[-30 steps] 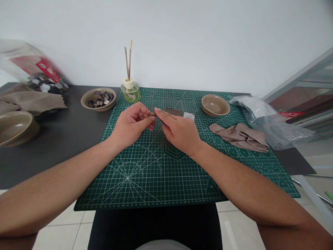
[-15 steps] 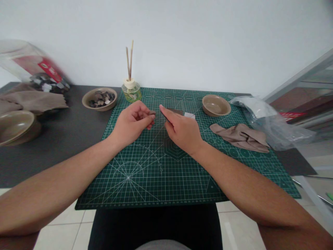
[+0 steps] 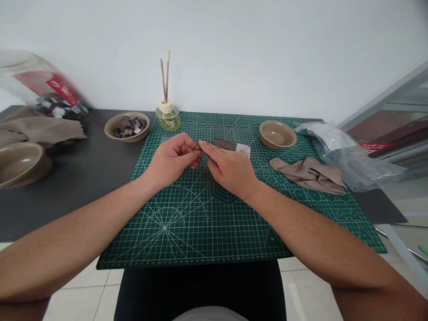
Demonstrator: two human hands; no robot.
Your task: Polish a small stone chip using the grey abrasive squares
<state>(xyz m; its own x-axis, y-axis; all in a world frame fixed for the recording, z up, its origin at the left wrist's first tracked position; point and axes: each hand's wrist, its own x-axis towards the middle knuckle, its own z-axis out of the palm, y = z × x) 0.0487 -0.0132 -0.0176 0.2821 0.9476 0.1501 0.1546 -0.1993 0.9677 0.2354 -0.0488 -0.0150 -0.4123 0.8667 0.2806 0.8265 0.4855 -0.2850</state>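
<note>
My left hand (image 3: 174,159) is closed in a pinch on a small brown piece (image 3: 198,147), which shows only in part between thumb and fingers. Facing it, my right hand (image 3: 232,171) holds a thin dark flat piece mostly hidden under its outstretched index finger. The two hands meet at the fingertips, just above the green cutting mat (image 3: 187,240). Behind the right hand lie a dark brown flat strip (image 3: 224,143) and a white paper piece (image 3: 243,149).
At left, a bowl of small stone-like chips (image 3: 131,128) stands near a reed diffuser (image 3: 168,118), another bowl (image 3: 20,162) and a brown cloth (image 3: 43,127). To the right are a tan bowl (image 3: 277,134), a crumpled cloth (image 3: 309,176) and a clear plastic bag (image 3: 354,162).
My right hand has moved left, bringing its fingertips up against the small brown piece in my left hand. More of the brown strip behind it now shows.
</note>
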